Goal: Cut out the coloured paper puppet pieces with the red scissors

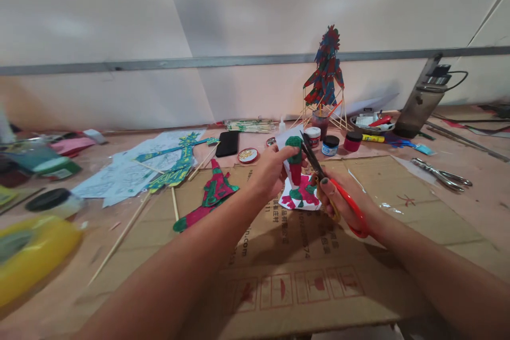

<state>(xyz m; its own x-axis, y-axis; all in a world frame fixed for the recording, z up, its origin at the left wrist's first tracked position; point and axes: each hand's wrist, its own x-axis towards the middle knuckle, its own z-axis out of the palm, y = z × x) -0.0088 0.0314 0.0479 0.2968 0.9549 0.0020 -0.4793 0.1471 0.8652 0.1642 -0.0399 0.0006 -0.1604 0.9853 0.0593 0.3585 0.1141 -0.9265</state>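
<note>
My left hand (271, 169) pinches a piece of white paper painted green and red (295, 166) in front of me. In my right hand (346, 196) is a pair of scissors with red handles (352, 206). Their dark blades (313, 159) lie against the right edge of the green painted part. Below the hands, another white paper piece with pink and green paint (302, 193) is partly covered by the right fingers. To the left lies a pink and green painted cut-out (214, 191) on the cardboard.
Flattened cardboard (295, 255) covers the table. Paint jars (330, 145), a phone (227, 143) and a decorated stick tower (324, 71) stand or lie behind. Pliers (440, 174) and a bottle (422, 98) are right; yellow tape (43, 249), drawings (119, 170) and a blue-green figure (179, 156) left.
</note>
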